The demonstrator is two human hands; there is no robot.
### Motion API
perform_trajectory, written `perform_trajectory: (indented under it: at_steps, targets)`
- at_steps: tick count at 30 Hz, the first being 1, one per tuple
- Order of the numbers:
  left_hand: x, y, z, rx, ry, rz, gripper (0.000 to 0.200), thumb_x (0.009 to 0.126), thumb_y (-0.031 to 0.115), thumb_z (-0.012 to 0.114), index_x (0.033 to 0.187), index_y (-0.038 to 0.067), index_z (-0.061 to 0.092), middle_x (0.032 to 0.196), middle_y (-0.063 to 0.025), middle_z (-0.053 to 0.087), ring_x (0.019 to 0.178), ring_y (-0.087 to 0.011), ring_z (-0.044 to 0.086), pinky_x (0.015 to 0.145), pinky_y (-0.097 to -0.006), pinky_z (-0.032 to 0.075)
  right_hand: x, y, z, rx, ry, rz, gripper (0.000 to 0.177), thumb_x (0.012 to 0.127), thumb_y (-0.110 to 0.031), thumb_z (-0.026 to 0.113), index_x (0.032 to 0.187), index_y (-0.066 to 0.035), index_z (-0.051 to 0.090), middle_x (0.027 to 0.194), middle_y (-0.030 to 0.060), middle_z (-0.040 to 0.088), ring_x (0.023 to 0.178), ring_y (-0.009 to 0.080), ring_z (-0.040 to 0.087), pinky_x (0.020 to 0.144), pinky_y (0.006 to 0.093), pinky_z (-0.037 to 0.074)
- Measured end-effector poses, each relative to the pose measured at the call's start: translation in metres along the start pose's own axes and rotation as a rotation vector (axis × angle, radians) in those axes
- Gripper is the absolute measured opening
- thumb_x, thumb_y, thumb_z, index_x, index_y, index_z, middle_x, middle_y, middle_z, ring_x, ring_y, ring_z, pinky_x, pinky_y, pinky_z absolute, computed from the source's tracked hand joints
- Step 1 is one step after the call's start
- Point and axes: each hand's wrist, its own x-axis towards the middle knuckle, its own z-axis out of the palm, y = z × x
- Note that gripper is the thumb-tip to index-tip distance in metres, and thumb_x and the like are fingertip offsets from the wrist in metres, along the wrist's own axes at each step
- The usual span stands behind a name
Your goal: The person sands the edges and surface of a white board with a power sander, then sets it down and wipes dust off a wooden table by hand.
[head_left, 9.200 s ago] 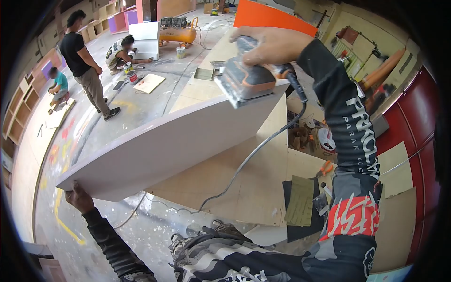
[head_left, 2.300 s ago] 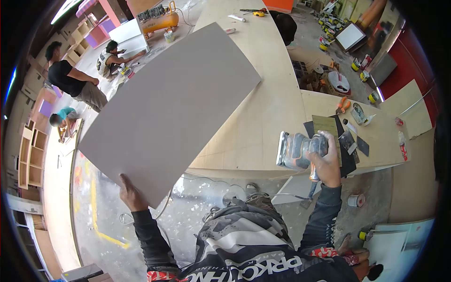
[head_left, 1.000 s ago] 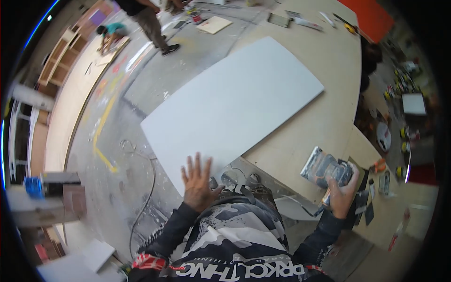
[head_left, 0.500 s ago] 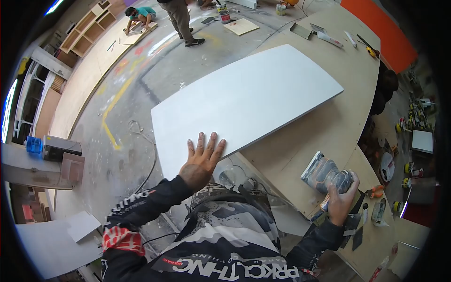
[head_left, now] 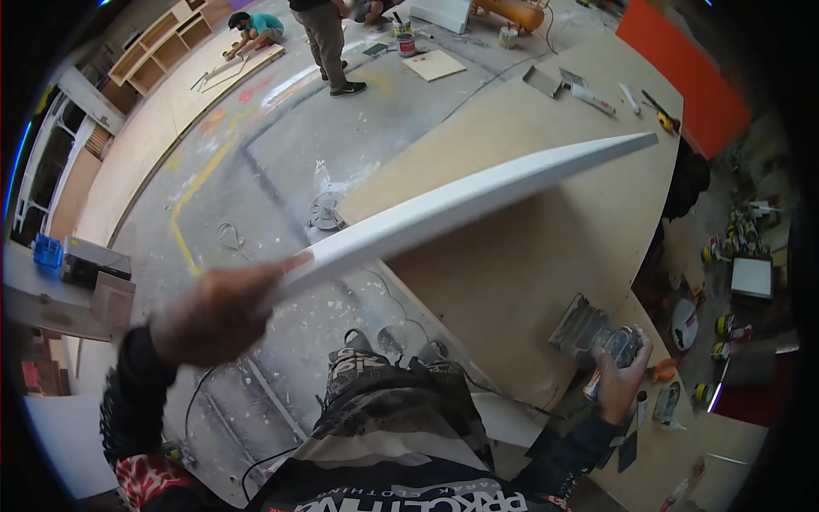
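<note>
My left hand [head_left: 223, 314], smeared by motion, is closed around the near left end of a white board [head_left: 461, 200]. The board is tipped up nearly on edge, its narrow side toward me, over the plywood tabletop [head_left: 486, 294]. At the lower right, my right hand [head_left: 623, 380] wraps around the body of an electric sander [head_left: 584, 331]. The flat base of the sander points left, close over the tabletop corner. A power cord [head_left: 525, 408] runs near it.
Caulk tubes [head_left: 591, 99], a metal tray [head_left: 543, 83] and a yellow-handled tool [head_left: 663, 119] lie at the table's far end. Orange-handled scissors [head_left: 664, 369] and scrapers lie right of the sander. One person [head_left: 320, 43] stands beyond; another [head_left: 256, 36] crouches over plywood.
The white board has swung from lying face-up to nearly on edge. My left hand went from flat on its face to gripping its end, farther left. The sander stays in my right hand.
</note>
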Motion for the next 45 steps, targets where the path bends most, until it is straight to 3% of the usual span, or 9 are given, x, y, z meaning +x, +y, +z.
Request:
perform_trajectory:
  at_steps: [2,4,7,9,14,17,22,26,45]
  targets:
    - [0.016,-0.017,-0.029,0.124,0.074,0.050,0.051,0.075,-0.003,0.064,0.125,0.001,0.055,0.090,-0.0218,0.066,0.085,-0.0352,0.068,0.073,-0.0397,0.053,0.013,-0.011,-0.006,0.069,-0.026,0.048,0.064,0.072,-0.003,0.070,0.130,0.001,0.042,0.120,0.0121,0.050,0.112,0.0221,0.049,0.101,0.0328,0.037]
    - [0.027,-0.013,-0.059,0.079,0.042,-0.114,0.039,0.082,0.004,0.066,0.120,0.000,0.057,0.087,-0.0211,0.065,0.082,-0.0305,0.068,0.072,-0.0376,0.052,0.028,-0.036,-0.007,0.055,-0.012,-0.034,0.065,0.071,-0.002,0.069,0.130,0.000,0.042,0.119,0.0114,0.050,0.110,0.0219,0.050,0.100,0.0327,0.038]
    - [0.031,-0.046,-0.060,0.250,0.219,-0.079,0.042,0.083,0.009,0.069,0.123,0.003,0.057,0.091,-0.0191,0.067,0.083,-0.0309,0.068,0.073,-0.0379,0.052,0.057,-0.064,-0.018,-0.010,-0.053,-0.232,0.066,0.068,-0.001,0.067,0.129,-0.001,0.043,0.119,0.0130,0.052,0.110,0.0219,0.051,0.100,0.0340,0.040]
    - [0.036,-0.062,-0.050,0.596,0.673,0.063,0.049,0.081,0.014,0.073,0.128,0.009,0.058,0.091,-0.0144,0.066,0.081,-0.0306,0.066,0.072,-0.0387,0.052,0.075,-0.100,-0.023,-0.061,-0.068,-0.295,0.065,0.068,-0.003,0.067,0.129,-0.001,0.044,0.119,0.0152,0.053,0.111,0.0227,0.053,0.099,0.0349,0.042]
    - [0.051,-0.087,-0.047,0.696,0.823,0.125,0.055,0.080,0.021,0.074,0.132,0.016,0.058,0.086,-0.0084,0.063,0.076,-0.0262,0.064,0.069,-0.0377,0.052,0.133,-0.194,-0.025,-0.314,-0.033,-0.618,0.064,0.067,-0.007,0.071,0.126,-0.001,0.047,0.116,0.0149,0.057,0.108,0.0227,0.056,0.097,0.0350,0.044]
    - [0.056,-0.092,-0.047,0.725,0.934,0.161,0.046,0.079,0.028,0.075,0.124,0.018,0.065,0.078,-0.0042,0.059,0.069,-0.0203,0.060,0.062,-0.0349,0.049,0.159,-0.256,-0.008,-0.183,-0.149,-0.645,0.061,0.070,-0.009,0.073,0.125,-0.002,0.048,0.113,0.0120,0.058,0.103,0.0198,0.057,0.093,0.0327,0.046]
    - [0.054,-0.090,-0.048,0.711,0.945,0.144,0.048,0.077,0.026,0.076,0.123,0.018,0.065,0.077,-0.0045,0.058,0.068,-0.0204,0.060,0.062,-0.0342,0.049,0.211,-0.337,0.036,-0.200,-0.262,-0.804,0.057,0.072,-0.017,0.075,0.124,-0.006,0.053,0.105,0.0101,0.060,0.095,0.0164,0.058,0.086,0.0300,0.049]
    - [0.054,-0.095,-0.048,0.706,0.975,0.178,0.051,0.076,0.028,0.077,0.125,0.021,0.065,0.076,-0.0035,0.057,0.066,-0.0197,0.058,0.060,-0.0342,0.048,0.223,-0.389,0.074,-0.347,-0.331,-0.684,0.060,0.073,-0.020,0.075,0.128,-0.008,0.053,0.105,0.0107,0.062,0.097,0.0185,0.060,0.087,0.0304,0.049]
    - [0.055,-0.092,-0.049,0.653,1.007,0.179,0.044,0.081,0.034,0.071,0.124,0.026,0.064,0.076,-0.0001,0.054,0.067,-0.0152,0.056,0.061,-0.0317,0.046,0.216,-0.444,0.155,-0.631,-0.595,-0.676,0.072,0.072,-0.025,0.071,0.139,-0.011,0.049,0.116,0.0176,0.061,0.103,0.0264,0.060,0.094,0.0343,0.047]
